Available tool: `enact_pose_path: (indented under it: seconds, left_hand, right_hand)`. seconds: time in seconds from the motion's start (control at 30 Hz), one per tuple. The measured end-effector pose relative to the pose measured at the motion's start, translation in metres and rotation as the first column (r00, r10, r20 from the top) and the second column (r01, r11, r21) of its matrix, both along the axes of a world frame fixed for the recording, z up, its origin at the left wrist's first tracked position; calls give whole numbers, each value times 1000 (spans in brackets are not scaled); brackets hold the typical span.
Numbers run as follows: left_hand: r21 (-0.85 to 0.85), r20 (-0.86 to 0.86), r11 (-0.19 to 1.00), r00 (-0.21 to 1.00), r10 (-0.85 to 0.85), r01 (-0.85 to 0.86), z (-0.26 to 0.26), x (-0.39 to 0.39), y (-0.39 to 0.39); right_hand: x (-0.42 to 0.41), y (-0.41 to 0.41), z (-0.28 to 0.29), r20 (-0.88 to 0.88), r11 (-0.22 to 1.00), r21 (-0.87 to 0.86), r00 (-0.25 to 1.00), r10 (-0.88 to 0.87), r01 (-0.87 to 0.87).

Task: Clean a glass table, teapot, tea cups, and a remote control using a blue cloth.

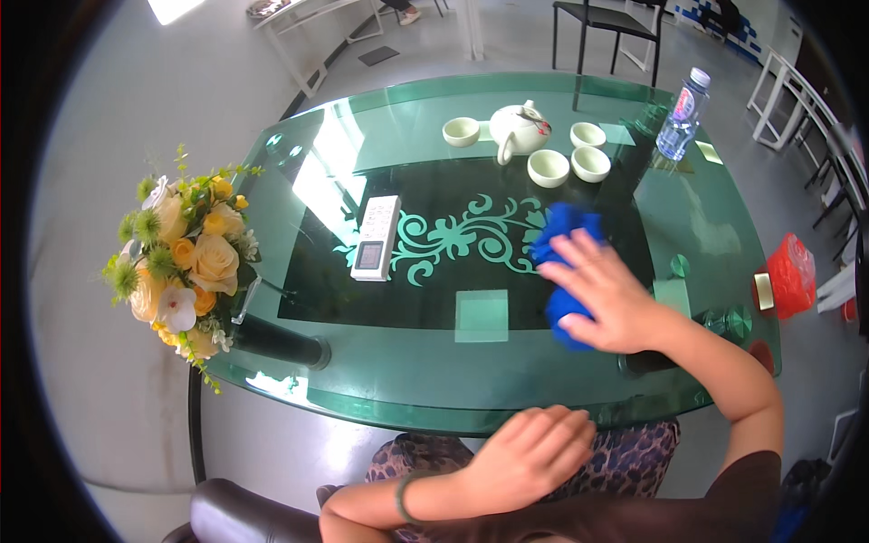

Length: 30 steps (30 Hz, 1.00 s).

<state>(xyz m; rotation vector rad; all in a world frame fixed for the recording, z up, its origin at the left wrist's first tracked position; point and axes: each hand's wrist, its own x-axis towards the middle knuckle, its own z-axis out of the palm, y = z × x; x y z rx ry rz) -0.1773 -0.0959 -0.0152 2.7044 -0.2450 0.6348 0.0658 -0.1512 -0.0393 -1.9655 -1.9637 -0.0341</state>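
Note:
My right hand point(601, 292) lies palm down on a crumpled blue cloth point(570, 332), pressing it to the glass tabletop right of the green floral pattern point(455, 237). The cloth is slightly blurred and shows beyond my fingers and beside my thumb. My left hand point(529, 455) rests at the table's near edge, back up, its fingers loosely bent; its palm is hidden. A green bracelet point(405, 499) circles that wrist. Ahead of the cloth stand a white teapot point(517, 129) with a red flower motif and several pale cups point(548, 170). To the left lies a white remote control point(377, 237).
A flower arrangement point(197, 265) stands at the table's left end. A clear water bottle point(682, 115) stands at the far right corner. Beyond the glass table point(400, 366) are a black chair point(611, 20) and a red plastic bag point(791, 275) at the right.

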Motion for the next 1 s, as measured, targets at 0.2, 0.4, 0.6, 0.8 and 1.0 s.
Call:
enact_pose_path:
  seconds: [0.2, 0.4, 0.6, 0.8, 1.0]
  left_hand:
    - [234, -10, 965, 993, -118, 117, -36, -2, -15]
    - [137, 10, 976, 985, -173, 170, -37, -2, -10]
    - [92, -9, 988, 992, -125, 125, -33, 6, 7]
    - [11, 96, 990, 985, -143, 143, -43, 9, 0]
    - [-1, 186, 940, 924, -335, 341, -52, 12, -7]
  right_hand:
    - [-98, 32, -10, -230, 910, 75, 881, 414, -408]
    - [-50, -41, 26, -104, 987, -156, 994, 22, -39]
    - [46, -152, 29, -205, 801, -141, 774, -599, 582]
    - [-17, -99, 12, -152, 924, -28, 912, -382, 382]
    - [-74, -88, 8, -157, 993, -92, 986, 60, -75]
